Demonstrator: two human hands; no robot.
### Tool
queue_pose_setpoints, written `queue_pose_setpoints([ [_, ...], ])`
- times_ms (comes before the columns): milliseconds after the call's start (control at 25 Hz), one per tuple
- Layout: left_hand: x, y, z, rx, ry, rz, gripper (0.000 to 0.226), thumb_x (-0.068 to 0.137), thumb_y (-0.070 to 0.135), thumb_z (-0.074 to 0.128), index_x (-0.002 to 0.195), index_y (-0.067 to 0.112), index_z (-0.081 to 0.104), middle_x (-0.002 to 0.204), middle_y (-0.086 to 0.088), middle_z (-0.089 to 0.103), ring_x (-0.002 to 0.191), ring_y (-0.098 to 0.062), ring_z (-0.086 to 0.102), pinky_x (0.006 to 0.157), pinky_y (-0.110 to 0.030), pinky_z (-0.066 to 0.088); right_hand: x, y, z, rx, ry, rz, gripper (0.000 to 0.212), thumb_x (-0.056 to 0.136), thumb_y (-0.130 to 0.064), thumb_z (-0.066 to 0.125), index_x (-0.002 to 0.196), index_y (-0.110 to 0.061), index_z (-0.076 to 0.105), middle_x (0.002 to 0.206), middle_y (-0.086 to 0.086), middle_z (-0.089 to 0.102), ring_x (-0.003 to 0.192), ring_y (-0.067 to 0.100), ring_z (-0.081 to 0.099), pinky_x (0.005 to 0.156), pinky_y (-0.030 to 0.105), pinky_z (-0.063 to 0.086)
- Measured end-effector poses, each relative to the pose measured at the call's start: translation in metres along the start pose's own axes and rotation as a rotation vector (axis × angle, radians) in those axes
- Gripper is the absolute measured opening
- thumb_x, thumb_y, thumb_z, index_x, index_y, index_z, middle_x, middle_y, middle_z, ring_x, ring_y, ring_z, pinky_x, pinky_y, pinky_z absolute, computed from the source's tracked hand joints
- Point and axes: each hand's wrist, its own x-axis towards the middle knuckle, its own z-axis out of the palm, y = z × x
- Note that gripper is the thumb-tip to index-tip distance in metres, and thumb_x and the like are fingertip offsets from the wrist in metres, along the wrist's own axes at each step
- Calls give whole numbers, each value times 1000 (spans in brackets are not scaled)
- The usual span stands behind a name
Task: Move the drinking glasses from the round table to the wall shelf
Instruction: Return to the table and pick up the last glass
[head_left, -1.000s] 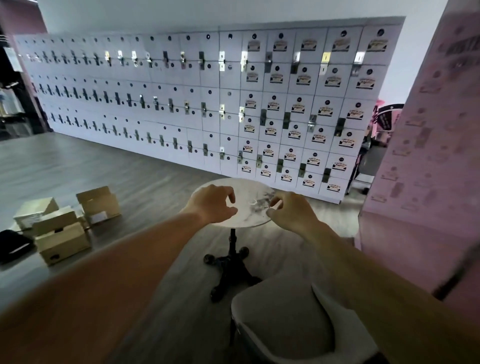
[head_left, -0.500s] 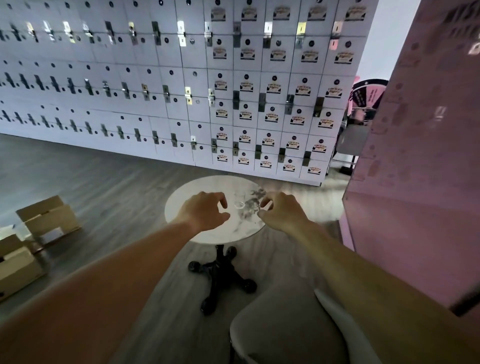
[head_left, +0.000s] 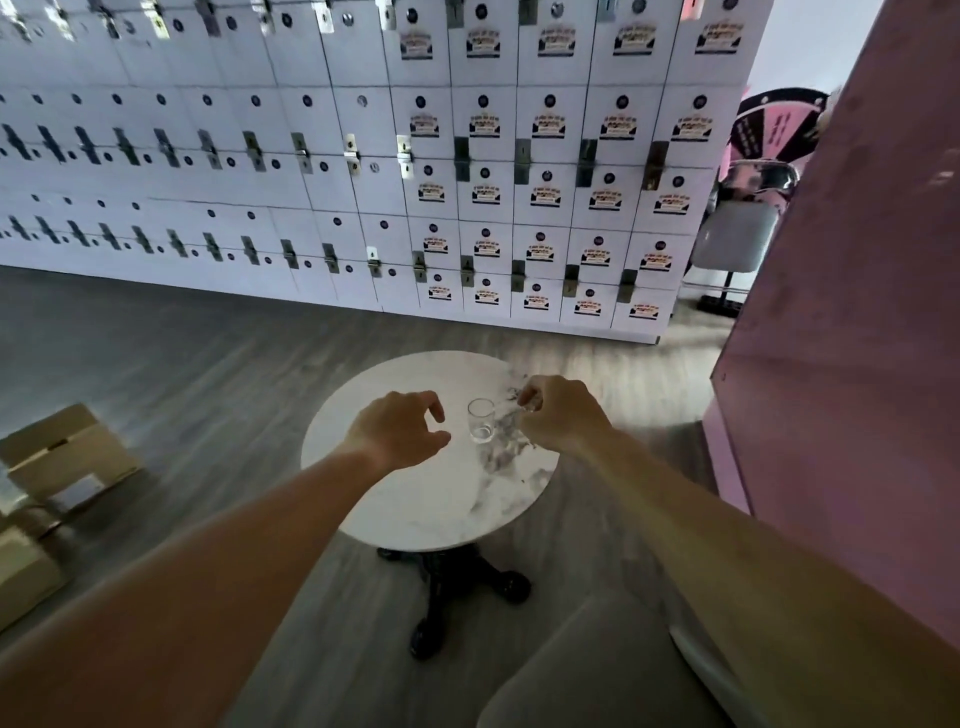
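A small clear drinking glass (head_left: 480, 427) stands upright on the round white marble table (head_left: 415, 499), right of the table's middle. My left hand (head_left: 402, 434) hovers just left of it with fingers curved and apart, not touching it. On the other side, my right hand (head_left: 563, 415) pinches the rim of a second clear glass (head_left: 511, 423). That glass is blurred and partly hidden by my fingers. No wall shelf is in view.
A wall of white lockers (head_left: 467, 182) runs behind the table. A pink panel (head_left: 852, 312) stands close on the right. Cardboard boxes (head_left: 62, 462) lie on the wooden floor at the left. A grey padded seat (head_left: 597, 670) is right below me, and the table has a black iron foot (head_left: 452, 587).
The view has come closer and tilted down onto the table. Both hands have dropped towards the glasses, and my right fingers have closed at the rim of the right glass.
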Motion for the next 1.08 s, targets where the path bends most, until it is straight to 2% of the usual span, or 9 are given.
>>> queue_pose_setpoints([
  [200, 51, -12, 29, -15, -76, 12, 24, 81, 48, 65, 101, 36, 62, 86, 11, 73, 92, -16, 66, 87, -37, 52, 52, 18, 23, -28, -42, 42, 20, 84, -23, 61, 102, -23, 70, 108, 4, 66, 84, 17, 58, 72, 24, 43],
  [440, 108, -38, 71, -61, -182, 2, 28, 81, 51, 65, 104, 37, 61, 93, 10, 73, 94, -17, 65, 86, -36, 52, 99, 40, 58, -45, -110, 103, 18, 85, -30, 59, 101, -27, 65, 96, -3, 62, 82, 15, 59, 63, 22, 41],
  [560, 143, -59, 101, -95, -261, -26, 31, 80, 52, 66, 106, 37, 61, 96, 9, 71, 94, -16, 64, 82, -33, 50, 134, 48, 82, -33, -135, 159, 19, 83, -25, 61, 102, -28, 65, 104, 0, 65, 87, 16, 58, 70, 23, 42],
  [720, 187, -82, 138, -144, -375, -32, 40, 79, 51, 66, 115, 33, 59, 99, 5, 71, 96, -17, 63, 82, -34, 50, 179, 59, 120, -52, -173, 232, 22, 85, -22, 60, 105, -28, 64, 100, 0, 66, 85, 17, 61, 61, 24, 41],
  [800, 213, -93, 161, -150, -430, -34, 52, 80, 48, 65, 128, 31, 51, 104, 3, 72, 102, -20, 63, 85, -35, 49, 203, 65, 143, -54, -174, 259, 27, 86, -25, 63, 113, -27, 66, 102, 1, 66, 91, 21, 63, 68, 26, 45],
  [880, 230, -99, 181, -171, -472, -40, 63, 81, 45, 65, 137, 30, 42, 108, -1, 71, 107, -24, 62, 89, -36, 49, 218, 71, 160, -58, -183, 265, 36, 86, -24, 63, 122, -25, 64, 112, 4, 66, 100, 24, 63, 80, 31, 50],
  [960, 244, -103, 197, -218, -502, -36, 68, 82, 42, 66, 142, 31, 36, 111, -4, 70, 109, -27, 61, 92, -37, 48, 231, 77, 177, -54, -194, 270, 41, 87, -20, 61, 127, -23, 62, 121, 6, 64, 106, 25, 62, 88, 35, 52],
  [1080, 258, -109, 220, -273, -538, -18, 70, 83, 39, 66, 144, 30, 34, 115, -6, 69, 111, -29, 60, 94, -39, 47, 244, 87, 201, -85, -238, 276, 44, 87, -16, 58, 130, -23, 61, 124, 9, 62, 111, 28, 60, 92, 39, 52],
])
